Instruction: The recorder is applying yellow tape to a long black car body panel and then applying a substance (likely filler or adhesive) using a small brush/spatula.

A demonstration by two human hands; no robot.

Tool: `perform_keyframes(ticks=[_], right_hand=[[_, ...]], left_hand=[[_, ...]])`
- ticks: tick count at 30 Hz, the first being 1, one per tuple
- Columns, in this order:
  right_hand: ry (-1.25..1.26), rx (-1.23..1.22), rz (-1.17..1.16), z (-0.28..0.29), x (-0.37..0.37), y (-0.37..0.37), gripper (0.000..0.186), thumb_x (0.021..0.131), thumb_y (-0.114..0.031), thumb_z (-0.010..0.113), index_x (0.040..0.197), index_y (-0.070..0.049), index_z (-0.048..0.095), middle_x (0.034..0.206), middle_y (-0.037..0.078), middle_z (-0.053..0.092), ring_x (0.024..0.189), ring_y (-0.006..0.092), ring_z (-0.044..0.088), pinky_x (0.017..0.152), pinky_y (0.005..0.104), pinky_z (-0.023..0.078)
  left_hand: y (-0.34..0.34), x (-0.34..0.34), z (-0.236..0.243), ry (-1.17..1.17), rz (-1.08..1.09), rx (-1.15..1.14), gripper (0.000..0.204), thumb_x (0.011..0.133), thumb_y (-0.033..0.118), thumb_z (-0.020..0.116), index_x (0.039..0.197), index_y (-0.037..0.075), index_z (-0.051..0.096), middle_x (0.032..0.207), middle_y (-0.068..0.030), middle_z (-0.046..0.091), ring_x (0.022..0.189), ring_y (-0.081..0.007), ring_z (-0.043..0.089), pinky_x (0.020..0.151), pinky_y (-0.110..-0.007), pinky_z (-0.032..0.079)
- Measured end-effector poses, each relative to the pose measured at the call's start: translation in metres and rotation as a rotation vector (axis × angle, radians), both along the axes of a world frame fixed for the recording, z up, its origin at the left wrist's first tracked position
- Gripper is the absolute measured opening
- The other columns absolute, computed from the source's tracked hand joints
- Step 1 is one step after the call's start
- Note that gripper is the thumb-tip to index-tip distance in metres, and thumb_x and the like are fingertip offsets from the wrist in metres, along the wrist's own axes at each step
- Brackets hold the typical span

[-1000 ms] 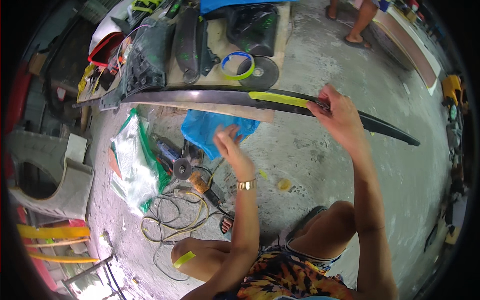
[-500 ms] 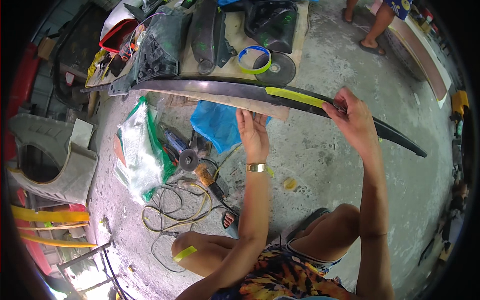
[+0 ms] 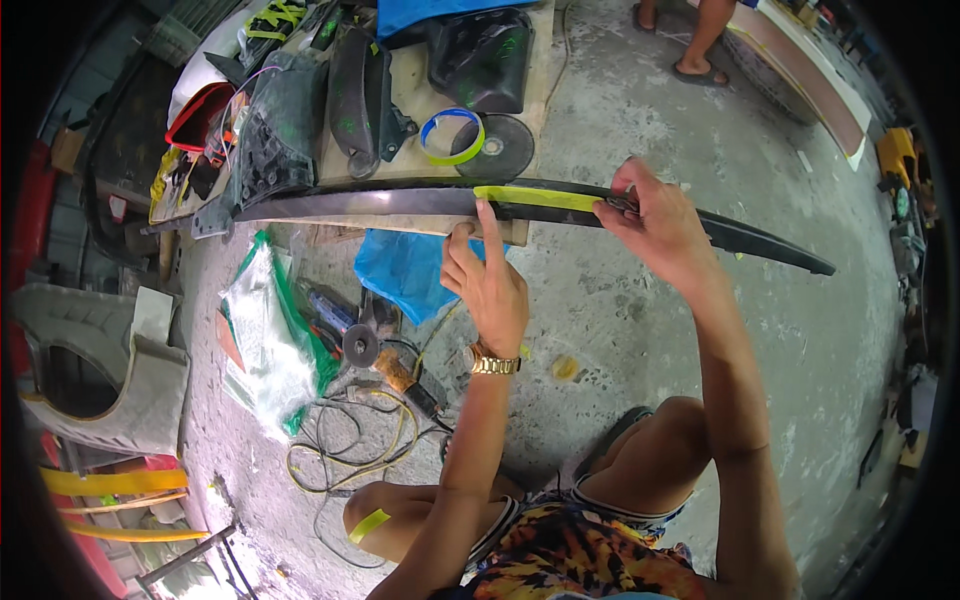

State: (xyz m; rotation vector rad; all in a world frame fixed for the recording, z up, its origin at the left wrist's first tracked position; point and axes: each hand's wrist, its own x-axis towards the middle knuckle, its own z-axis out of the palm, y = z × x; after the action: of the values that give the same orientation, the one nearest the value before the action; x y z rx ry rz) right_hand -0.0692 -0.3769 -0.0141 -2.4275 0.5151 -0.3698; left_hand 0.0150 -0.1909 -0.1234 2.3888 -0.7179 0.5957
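Observation:
A long, curved black trim strip (image 3: 340, 205) runs across in front of me, its left part lying over the edge of a board. Yellow-green masking tape (image 3: 540, 197) lies along part of it. My left hand (image 3: 488, 295) presses a stretched index fingertip to the tape's left end, its other fingers curled below the strip. At the tape's right end, the thumb and fingers of my right hand (image 3: 658, 225) close round the strip. Something small and dark shows between those fingers, too hidden to name. Another short piece of tape (image 3: 369, 525) sticks to my left knee.
Behind the strip, the board (image 3: 400, 95) bears black plastic parts (image 3: 480, 60), a tape roll (image 3: 452, 159) and a round disc (image 3: 508, 150). An angle grinder (image 3: 360, 345), cables and plastic bags (image 3: 262, 335) lie on the floor. Another person's foot (image 3: 702, 73) stands at far right.
My left hand has turned from palm-up under the strip to pointing at the tape's left end. My right hand keeps its hold by the tape's right end. The whole view has shifted.

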Motion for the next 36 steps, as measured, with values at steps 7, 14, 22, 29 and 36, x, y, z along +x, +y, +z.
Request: perform_keyframes(ticks=[7, 14, 22, 29, 36], right_hand=[[0.009, -0.006, -0.007, 0.001, 0.001, 0.001, 0.032, 0.088, -0.026, 0.074, 0.099, -0.005, 0.052, 0.073, 0.017, 0.066, 0.07, 0.0366, 0.067, 0.065, 0.0467, 0.051], [0.014, -0.01, 0.001, 0.001, 0.001, 0.002, 0.032, 0.088, -0.025, 0.073, 0.098, -0.004, 0.051, 0.073, 0.016, 0.066, 0.07, 0.0363, 0.067, 0.067, 0.0468, 0.051], [0.033, 0.01, -0.002, 0.004, -0.002, -0.001, 0.029, 0.089, -0.023, 0.071, 0.098, -0.004, 0.052, 0.076, 0.017, 0.067, 0.074, 0.0375, 0.067, 0.068, 0.0476, 0.051], [-0.069, 0.03, 0.016, -0.007, -0.001, -0.001, 0.025, 0.087, -0.011, 0.071, 0.098, -0.004, 0.051, 0.068, 0.013, 0.06, 0.06, 0.0293, 0.06, 0.06, 0.0413, 0.046], [-0.082, 0.012, 0.027, -0.004, -0.001, -0.002, 0.026, 0.083, -0.01, 0.07, 0.099, -0.003, 0.05, 0.073, 0.015, 0.064, 0.069, 0.0359, 0.065, 0.065, 0.0454, 0.049]], left_hand=[[-0.004, 0.002, -0.009, -0.044, -0.032, 0.075, 0.089, 0.074, -0.013, 0.057, 0.155, 0.024, 0.043, 0.133, -0.0164, 0.043, 0.119, -0.0371, 0.042, 0.096, -0.05, 0.032], [0.003, 0.015, -0.004, -0.088, 0.057, 0.079, 0.091, 0.074, -0.013, 0.057, 0.155, 0.025, 0.044, 0.129, -0.0161, 0.045, 0.114, -0.0363, 0.044, 0.094, -0.048, 0.033], [-0.002, 0.013, 0.0, -0.088, 0.053, 0.018, 0.09, 0.073, -0.013, 0.056, 0.156, 0.016, 0.04, 0.128, -0.0168, 0.046, 0.112, -0.0366, 0.044, 0.093, -0.048, 0.033], [-0.017, -0.011, 0.0, -0.019, -0.059, 0.037, 0.09, 0.072, -0.012, 0.058, 0.156, 0.013, 0.039, 0.127, -0.0148, 0.047, 0.11, -0.0347, 0.045, 0.091, -0.046, 0.034], [-0.037, -0.033, 0.002, -0.029, -0.115, 0.078, 0.088, 0.073, -0.009, 0.059, 0.156, 0.016, 0.042, 0.12, -0.0111, 0.048, 0.106, -0.0314, 0.046, 0.087, -0.045, 0.036]])
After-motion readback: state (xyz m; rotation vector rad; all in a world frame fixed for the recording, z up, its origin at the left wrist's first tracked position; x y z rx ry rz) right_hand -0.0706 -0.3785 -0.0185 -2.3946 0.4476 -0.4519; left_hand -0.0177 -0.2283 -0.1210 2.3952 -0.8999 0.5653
